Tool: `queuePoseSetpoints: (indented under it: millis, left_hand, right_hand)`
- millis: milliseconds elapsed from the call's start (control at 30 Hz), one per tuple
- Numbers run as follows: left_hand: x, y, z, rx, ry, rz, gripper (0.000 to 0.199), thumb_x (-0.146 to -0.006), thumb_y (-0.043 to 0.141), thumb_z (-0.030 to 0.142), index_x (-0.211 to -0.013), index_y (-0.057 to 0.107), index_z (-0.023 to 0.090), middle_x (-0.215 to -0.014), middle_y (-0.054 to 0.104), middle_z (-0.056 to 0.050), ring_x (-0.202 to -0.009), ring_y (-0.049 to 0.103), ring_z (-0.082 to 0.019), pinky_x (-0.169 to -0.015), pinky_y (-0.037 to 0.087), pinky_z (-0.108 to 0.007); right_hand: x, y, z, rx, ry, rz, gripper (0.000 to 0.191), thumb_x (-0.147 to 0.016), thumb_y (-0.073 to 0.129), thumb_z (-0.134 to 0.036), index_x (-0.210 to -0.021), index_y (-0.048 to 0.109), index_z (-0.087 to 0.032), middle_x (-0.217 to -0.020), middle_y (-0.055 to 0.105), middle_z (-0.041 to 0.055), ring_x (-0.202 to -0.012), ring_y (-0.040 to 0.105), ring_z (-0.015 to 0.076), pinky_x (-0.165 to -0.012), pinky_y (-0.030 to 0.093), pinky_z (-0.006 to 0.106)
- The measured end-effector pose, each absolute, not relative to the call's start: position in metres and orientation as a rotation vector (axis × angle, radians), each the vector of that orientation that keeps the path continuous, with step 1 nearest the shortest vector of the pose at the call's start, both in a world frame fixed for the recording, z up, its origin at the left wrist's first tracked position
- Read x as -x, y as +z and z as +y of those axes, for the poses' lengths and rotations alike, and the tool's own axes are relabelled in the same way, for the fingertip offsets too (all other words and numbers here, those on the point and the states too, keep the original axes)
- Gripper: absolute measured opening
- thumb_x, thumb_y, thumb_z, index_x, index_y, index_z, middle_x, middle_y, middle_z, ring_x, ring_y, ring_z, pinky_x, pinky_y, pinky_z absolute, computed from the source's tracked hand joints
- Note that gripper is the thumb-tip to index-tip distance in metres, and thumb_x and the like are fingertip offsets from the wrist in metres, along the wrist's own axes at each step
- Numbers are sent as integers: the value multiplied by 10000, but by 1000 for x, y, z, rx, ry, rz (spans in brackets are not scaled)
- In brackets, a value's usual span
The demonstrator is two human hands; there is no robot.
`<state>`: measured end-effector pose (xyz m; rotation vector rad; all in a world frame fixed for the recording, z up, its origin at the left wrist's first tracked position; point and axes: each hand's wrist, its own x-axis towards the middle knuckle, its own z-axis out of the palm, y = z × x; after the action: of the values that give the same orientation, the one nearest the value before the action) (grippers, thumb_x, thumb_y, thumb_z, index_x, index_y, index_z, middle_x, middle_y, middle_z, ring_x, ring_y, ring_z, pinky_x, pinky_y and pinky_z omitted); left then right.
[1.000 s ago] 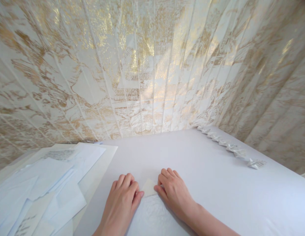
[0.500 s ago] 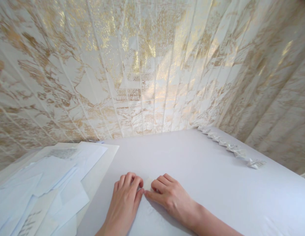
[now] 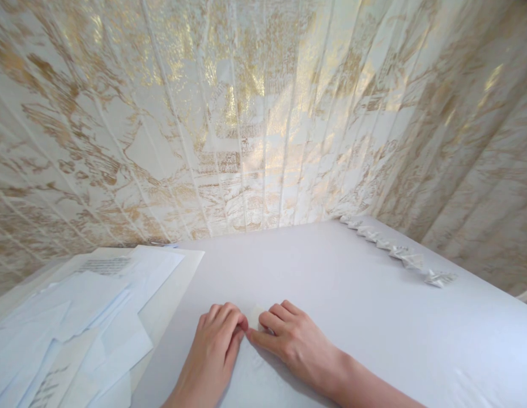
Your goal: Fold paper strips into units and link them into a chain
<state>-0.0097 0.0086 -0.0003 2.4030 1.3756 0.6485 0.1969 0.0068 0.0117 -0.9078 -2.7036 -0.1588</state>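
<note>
Between my hands on the white tabletop lies a small piece of pale paper (image 3: 254, 313), mostly covered by my fingers. My left hand (image 3: 219, 343) pinches its near left side, thumb and forefinger pressed together. From the right, my right hand (image 3: 291, 340) closes on the same paper, its thumb tip meeting the left fingertips and its other fingers curled. How the paper is folded is hidden.
Loose white sheets (image 3: 93, 300), some with print, are heaped at the left. Along the table's right edge runs a row of several small folded paper shapes (image 3: 412, 259). A gold-patterned curtain (image 3: 229, 141) hangs behind the table (image 3: 323, 272).
My left thumb and forefinger have closed together into a pinch. My right hand has barely moved, and the view has shifted slightly.
</note>
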Motion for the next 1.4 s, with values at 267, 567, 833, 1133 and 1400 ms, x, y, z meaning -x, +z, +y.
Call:
queuePoseSetpoints:
  millis: [267,567,833,1133,1400]
  left_hand:
    - [8,3,10,-2355,612,1437,193,-892,435,88,-849,566,222,-911,611,-8,-917,511,-231,-794,352,-388]
    - [8,0,5,-2379,667,1443,258,-885,391,68,-876,575,248,-916,621,1,-913,525,-223,-794,357,-374]
    - [6,4,3,-2494,678,1379,65,-883,581,173,-910,570,231,-968,613,-7,-922,543,-222,-791,411,-362]
    - [0,9,7,-2798,695,1393,146,-885,582,81,-794,597,195,-815,627,-8,-767,576,-215,-682,423,-347]
    - [1,19,5,-2981,949,1275,171,-931,477,55,-898,605,163,-914,669,-33,-860,563,-221,-820,403,-390]
  right_hand:
    - [-204,13,4,936,-170,-2670,137,-1018,487,-242,-1108,590,-242,-886,603,11,-779,492,179,-735,312,322]
    - [-256,12,-5,1031,-113,-2586,239,-1022,391,-155,-1083,615,-211,-1013,661,66,-854,554,196,-773,376,320]
    - [-251,18,-9,1242,67,-2412,453,-830,483,52,-1134,635,-247,-1088,659,60,-926,602,198,-800,469,306]
    - [-184,20,10,1338,74,-2500,144,-819,704,-172,-948,673,-228,-1000,668,33,-897,610,213,-780,452,315]
    - [-177,23,8,1312,90,-2467,111,-840,666,-152,-939,659,-203,-887,683,20,-789,628,185,-711,428,271]
